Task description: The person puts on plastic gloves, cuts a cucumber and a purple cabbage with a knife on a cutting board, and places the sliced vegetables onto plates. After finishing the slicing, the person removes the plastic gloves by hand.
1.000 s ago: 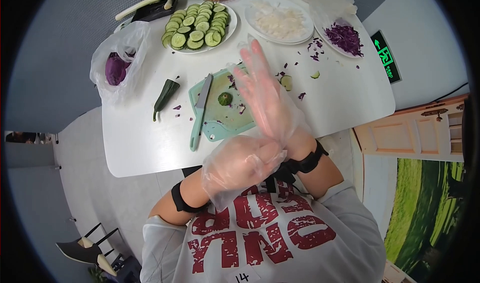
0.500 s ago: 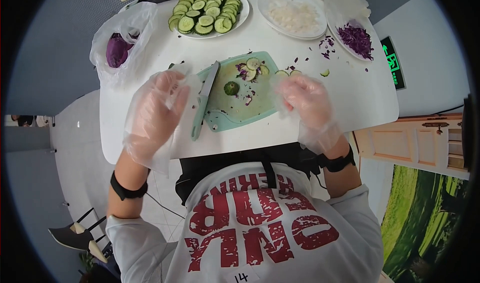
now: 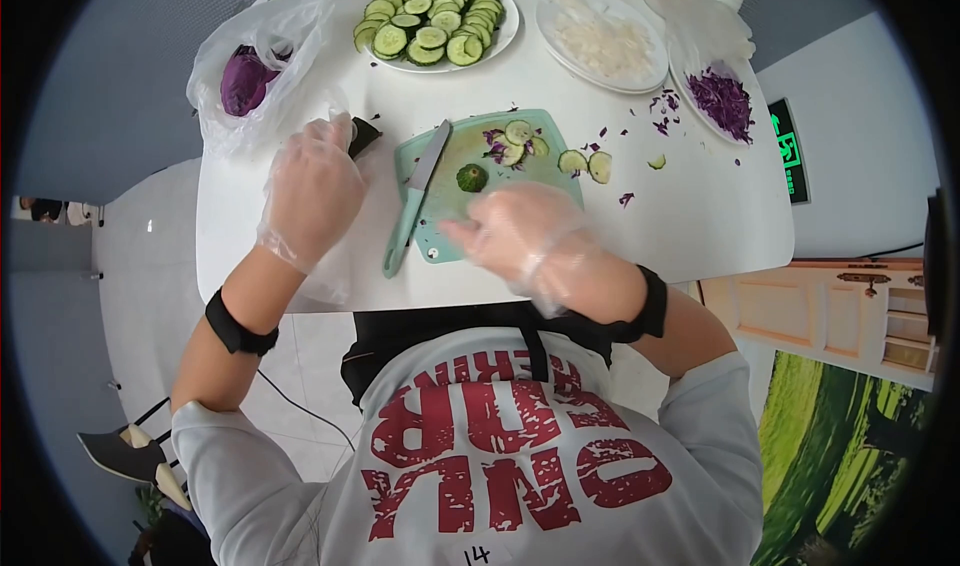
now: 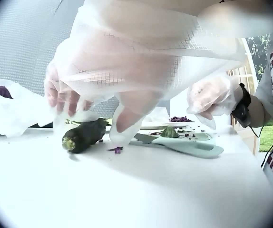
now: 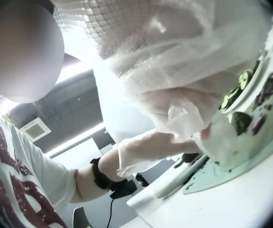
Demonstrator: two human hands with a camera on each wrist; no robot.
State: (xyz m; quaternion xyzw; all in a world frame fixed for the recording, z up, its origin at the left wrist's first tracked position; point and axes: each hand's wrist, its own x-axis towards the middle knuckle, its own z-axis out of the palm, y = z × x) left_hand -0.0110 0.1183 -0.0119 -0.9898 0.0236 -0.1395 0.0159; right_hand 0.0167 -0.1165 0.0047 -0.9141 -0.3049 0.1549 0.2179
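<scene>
In a clear plastic glove, my left hand (image 3: 318, 188) is over a dark green piece of cucumber (image 4: 85, 136) lying on the table. Its fingers are on the far side of the cucumber and its thumb on the near side, spread around it. My right hand (image 3: 530, 234), also gloved, is over the near right part of the green cutting board (image 3: 550, 131), fingers loosely bent and nothing seen in them. A knife (image 3: 418, 198) with a pale green handle lies along the board's left edge. On the board are a cucumber end (image 3: 472, 178) and some cucumber slices (image 3: 518, 132) with purple cabbage shreds.
At the back stand a plate of cucumber slices (image 3: 425, 36), a plate of whitish slivers (image 3: 605, 41) and a plate of shredded purple cabbage (image 3: 722, 106). A plastic bag holds purple cabbage (image 3: 246, 81) at the left. Two cucumber slices (image 3: 598, 167) and cabbage scraps lie right of the board.
The hands have parted from each other at the glove. My left hand has gone left to the cucumber piece; my right hand went right, then came back over the board toward the knife.
</scene>
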